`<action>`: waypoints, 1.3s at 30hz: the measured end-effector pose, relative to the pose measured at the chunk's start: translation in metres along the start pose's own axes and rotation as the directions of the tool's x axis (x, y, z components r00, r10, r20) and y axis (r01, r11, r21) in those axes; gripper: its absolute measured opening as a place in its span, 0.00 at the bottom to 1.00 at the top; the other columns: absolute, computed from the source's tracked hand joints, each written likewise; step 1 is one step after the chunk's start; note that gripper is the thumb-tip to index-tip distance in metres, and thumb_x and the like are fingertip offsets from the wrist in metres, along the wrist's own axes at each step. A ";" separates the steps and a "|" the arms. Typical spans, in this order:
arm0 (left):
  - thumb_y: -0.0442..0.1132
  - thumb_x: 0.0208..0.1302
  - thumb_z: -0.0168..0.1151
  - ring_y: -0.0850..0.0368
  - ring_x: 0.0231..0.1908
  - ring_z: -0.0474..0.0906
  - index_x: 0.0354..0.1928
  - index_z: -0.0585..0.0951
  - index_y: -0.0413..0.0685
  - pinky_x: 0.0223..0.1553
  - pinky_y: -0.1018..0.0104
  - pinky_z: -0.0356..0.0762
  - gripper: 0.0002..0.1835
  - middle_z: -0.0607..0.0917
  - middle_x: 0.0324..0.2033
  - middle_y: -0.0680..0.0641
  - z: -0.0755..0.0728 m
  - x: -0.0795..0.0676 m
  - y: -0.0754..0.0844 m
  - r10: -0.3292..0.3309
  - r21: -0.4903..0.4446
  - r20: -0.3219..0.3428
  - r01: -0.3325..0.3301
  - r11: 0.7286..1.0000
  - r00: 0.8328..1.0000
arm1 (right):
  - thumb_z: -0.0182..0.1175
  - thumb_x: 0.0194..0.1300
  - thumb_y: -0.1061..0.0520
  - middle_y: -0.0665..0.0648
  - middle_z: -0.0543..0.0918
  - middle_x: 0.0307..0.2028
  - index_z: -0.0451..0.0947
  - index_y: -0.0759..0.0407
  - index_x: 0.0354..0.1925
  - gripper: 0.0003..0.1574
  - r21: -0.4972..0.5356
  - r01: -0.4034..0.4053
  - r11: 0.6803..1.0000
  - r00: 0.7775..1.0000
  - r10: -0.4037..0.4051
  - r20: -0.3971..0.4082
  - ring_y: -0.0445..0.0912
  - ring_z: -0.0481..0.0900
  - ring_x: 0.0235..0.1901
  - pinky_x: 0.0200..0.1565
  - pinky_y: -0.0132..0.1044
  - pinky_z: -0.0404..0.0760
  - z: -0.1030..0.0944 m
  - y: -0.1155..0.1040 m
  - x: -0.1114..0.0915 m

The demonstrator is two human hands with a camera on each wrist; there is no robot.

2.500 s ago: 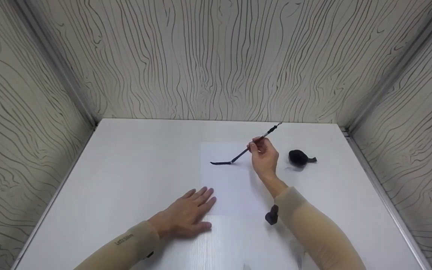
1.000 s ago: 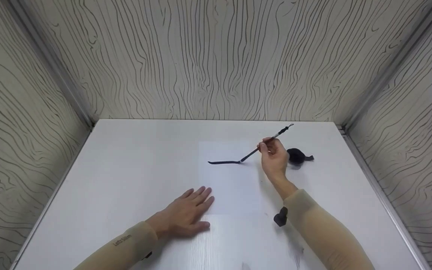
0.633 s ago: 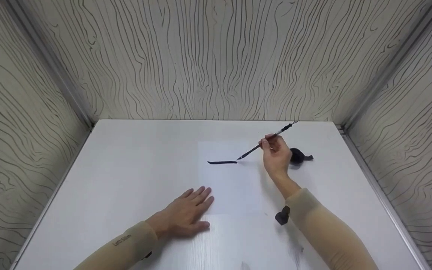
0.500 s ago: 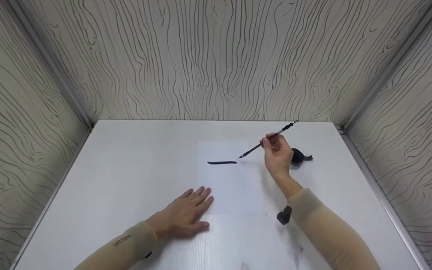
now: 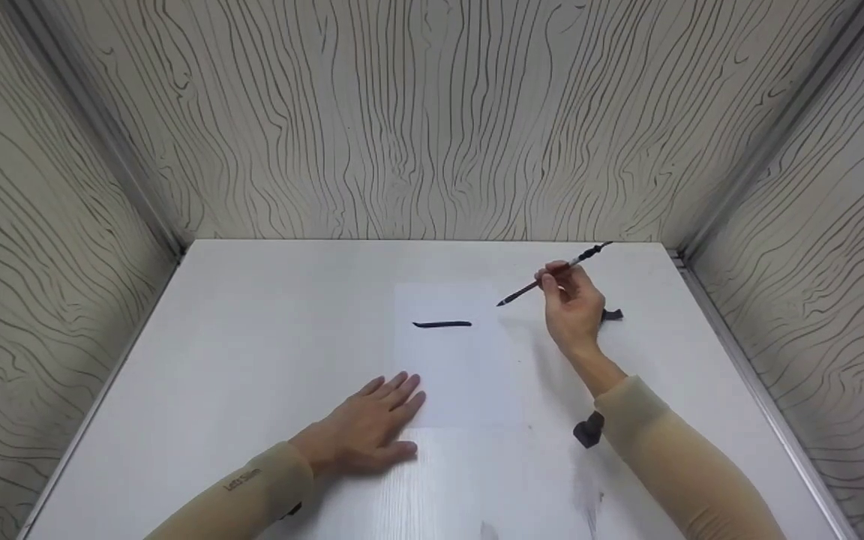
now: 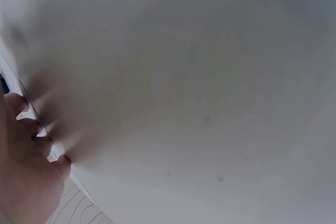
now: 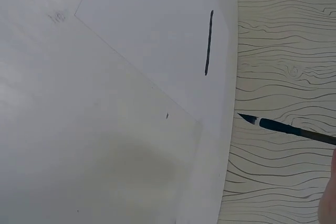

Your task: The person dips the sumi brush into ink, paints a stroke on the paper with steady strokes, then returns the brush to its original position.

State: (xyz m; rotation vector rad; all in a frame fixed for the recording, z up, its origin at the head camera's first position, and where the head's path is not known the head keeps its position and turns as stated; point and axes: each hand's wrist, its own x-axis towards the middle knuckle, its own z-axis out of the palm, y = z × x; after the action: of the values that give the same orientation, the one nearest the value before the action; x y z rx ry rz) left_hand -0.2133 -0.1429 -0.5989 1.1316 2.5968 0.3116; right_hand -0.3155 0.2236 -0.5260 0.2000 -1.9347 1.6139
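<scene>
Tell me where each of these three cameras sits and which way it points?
Head: worn on the head, looking forward and down at the white table; both sleeved forearms show, the left hand flat by the paper, the right hand holding the brush.
Left wrist: at the left hand, close over a blurred white surface; only fingers show.
Right wrist: looks past that hand at the paper, the ink stroke and the brush.
Shared: head and right wrist both show stroke and brush.

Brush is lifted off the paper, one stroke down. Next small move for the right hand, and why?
Probably carry the brush over to the black ink dish behind the right hand. The tip hangs clear of the paper, beside the finished stroke, while the left hand lies flat at the sheet's corner.
</scene>
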 end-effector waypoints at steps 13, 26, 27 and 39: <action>0.75 0.83 0.36 0.47 0.94 0.42 0.93 0.50 0.56 0.93 0.39 0.46 0.48 0.46 0.94 0.50 0.002 0.002 -0.002 -0.006 0.011 0.007 0.006 1.000 1.000 | 0.66 0.76 0.73 0.70 0.93 0.44 0.85 0.74 0.50 0.07 -0.137 0.224 0.965 0.975 -0.221 0.035 0.32 0.91 0.47 0.49 0.18 0.87 -0.030 0.001 0.006; 0.73 0.84 0.37 0.46 0.94 0.45 0.93 0.52 0.54 0.93 0.40 0.48 0.48 0.48 0.93 0.48 0.002 0.001 -0.001 -0.003 0.032 -0.006 0.003 0.999 1.000 | 0.67 0.71 0.77 0.65 0.93 0.42 0.88 0.69 0.46 0.10 -0.250 0.425 0.870 0.905 -0.403 0.134 0.42 0.94 0.47 0.55 0.19 0.86 -0.058 0.008 0.012; 0.73 0.84 0.37 0.46 0.94 0.45 0.93 0.52 0.54 0.93 0.40 0.48 0.48 0.48 0.93 0.49 0.001 0.001 -0.001 -0.004 0.030 -0.005 0.004 1.000 1.000 | 0.68 0.70 0.77 0.65 0.93 0.42 0.88 0.69 0.45 0.10 -0.251 0.443 0.861 0.896 -0.419 0.145 0.43 0.94 0.46 0.56 0.19 0.86 -0.060 0.009 0.012; 0.73 0.84 0.38 0.46 0.94 0.44 0.93 0.52 0.53 0.93 0.41 0.48 0.48 0.48 0.93 0.47 0.000 -0.001 0.000 0.004 0.028 -0.004 -0.004 1.000 1.000 | 0.65 0.61 0.83 0.65 0.91 0.43 0.90 0.68 0.43 0.19 -0.344 0.574 0.743 0.816 -0.486 0.312 0.61 0.92 0.44 0.61 0.11 0.77 -0.090 0.021 0.006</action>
State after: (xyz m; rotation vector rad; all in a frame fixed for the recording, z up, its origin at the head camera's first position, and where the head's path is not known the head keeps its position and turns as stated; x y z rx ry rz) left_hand -0.2129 -0.1440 -0.5987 1.1465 2.6108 0.2789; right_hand -0.2989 0.3147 -0.5341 0.6964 -2.0727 0.7925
